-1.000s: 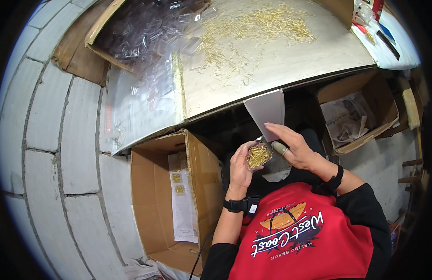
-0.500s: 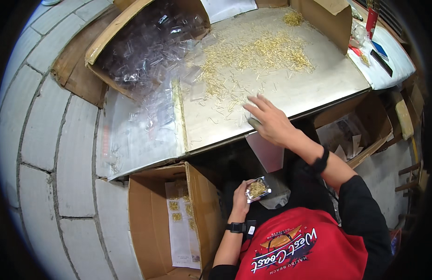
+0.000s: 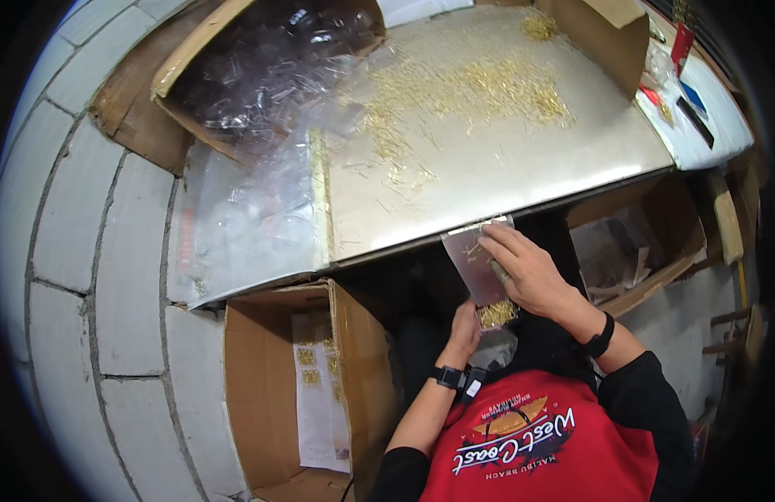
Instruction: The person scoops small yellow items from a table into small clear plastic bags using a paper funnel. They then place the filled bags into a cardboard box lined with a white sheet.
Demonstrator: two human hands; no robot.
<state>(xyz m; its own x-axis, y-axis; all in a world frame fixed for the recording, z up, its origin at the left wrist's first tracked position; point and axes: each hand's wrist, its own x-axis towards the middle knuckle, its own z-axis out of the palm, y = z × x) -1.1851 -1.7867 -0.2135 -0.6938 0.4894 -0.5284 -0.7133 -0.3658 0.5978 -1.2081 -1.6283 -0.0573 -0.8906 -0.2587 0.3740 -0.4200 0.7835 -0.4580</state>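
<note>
My left hand grips a small clear plastic box filled with thin gold-coloured metal hooks. The box sits against the lower end of a pale, tapered chute that slopes down from the table's front edge. Several loose hooks lie on the chute's upper part. My right hand rests over the chute's right side, its fingers stretched out along the surface; a greenish cover shows on the thumb. Beyond it, a wide scatter of gold hooks lies on the metal-topped table.
An open carton spills clear plastic boxes at the table's left. Below stands a cardboard box holding paper and filled boxes. Another carton stands under the table at right. A black strip lies on the side surface.
My right hand has come down from above the table's edge onto the chute. My left hand has raised the filled box to the chute's lower end. Hooks now lie on the chute.
</note>
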